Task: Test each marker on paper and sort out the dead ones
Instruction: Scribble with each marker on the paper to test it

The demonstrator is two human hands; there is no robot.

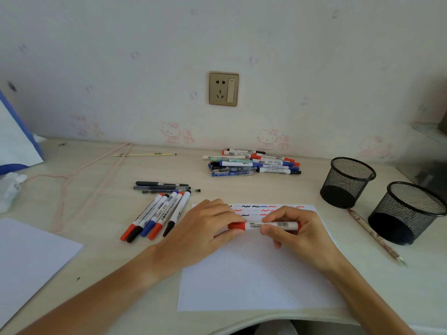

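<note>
Both forearms are reaching in from the near edge of the desk [101, 170] and meeting over the sheet of paper [254, 274]. On the paper's far half, the left hand [205, 228] is curling its fingers around the red cap [237, 226] of a red marker [268, 225], while the right hand [297, 228] is pinching the white barrel between thumb and fingers, holding the marker level just above the sheet. Red, black and blue squiggles [261, 209] are showing along the paper's far edge. Left of the paper, a row of markers and pens [157, 209] is lying on the desk. Beyond the paper, by the wall, a pile of markers [254, 163] is sitting. Right of the paper, two black mesh cups [348, 182] are standing, with a pencil [372, 233] lying near them.
</note>
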